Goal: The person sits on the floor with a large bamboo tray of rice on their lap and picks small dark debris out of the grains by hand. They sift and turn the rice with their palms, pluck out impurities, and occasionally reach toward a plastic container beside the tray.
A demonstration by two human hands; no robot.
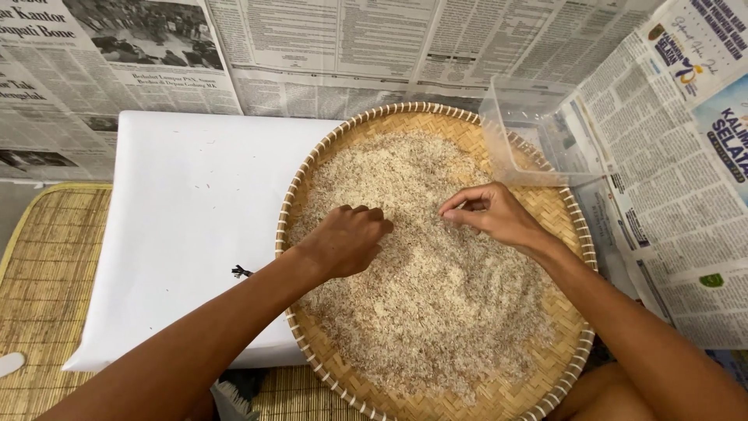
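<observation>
A round woven bamboo tray (335, 144) lies before me, spread with a layer of pale rice grains (436, 304). My left hand (347, 238) rests on the rice near the tray's left side, its fingers curled down into the grains. My right hand (487, 214) is over the middle of the rice, thumb and forefinger pinched together at the tips; whatever is between them is too small to make out.
A clear plastic tub (538, 132) sits on the tray's far right rim. A white sheet (187, 210) with a small dark speck (241, 271) lies left of the tray. Newspaper (686, 195) covers the floor and right side; a woven mat (43, 273) lies at left.
</observation>
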